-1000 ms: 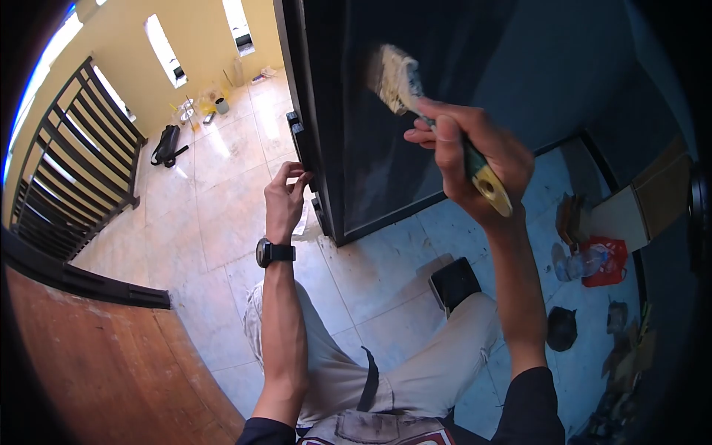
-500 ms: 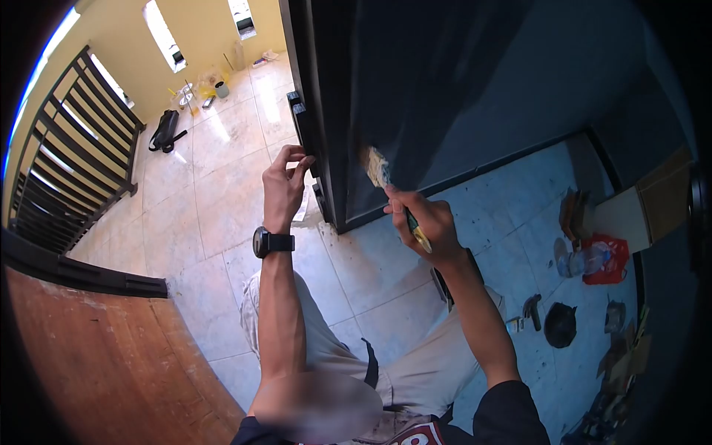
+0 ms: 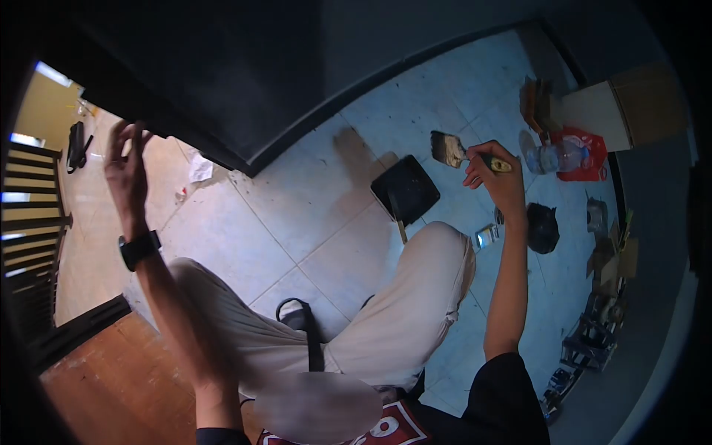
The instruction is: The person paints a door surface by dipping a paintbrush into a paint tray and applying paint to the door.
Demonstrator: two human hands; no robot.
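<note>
My right hand [image 3: 495,176] grips the handle of a paintbrush [image 3: 449,150]. Its worn, pale ferrule and dark bristles point left, apart from the door. A black tray [image 3: 419,185] lies on the floor to the brush's lower left, with a thin stick [image 3: 401,228] at its near side. At the left, my left hand [image 3: 126,167] is raised beside the edge of a large dark door [image 3: 222,81], fingers bent and apart. Whether its fingertips touch the door edge is unclear. A dark watch [image 3: 139,250] is on my left wrist.
Crumpled white paper [image 3: 201,167] lies by the door's lower corner. On the right are a plastic bottle [image 3: 552,159], a red bag [image 3: 598,156], a black bowl-like object [image 3: 543,228] and a small box [image 3: 486,236]. A dark railing [image 3: 33,211] stands at the left.
The paintbrush has moved away from the door surface to the right, near the tray. The view has turned rightward, bringing the tray into sight. My left hand's fingers have loosened at the door edge.
</note>
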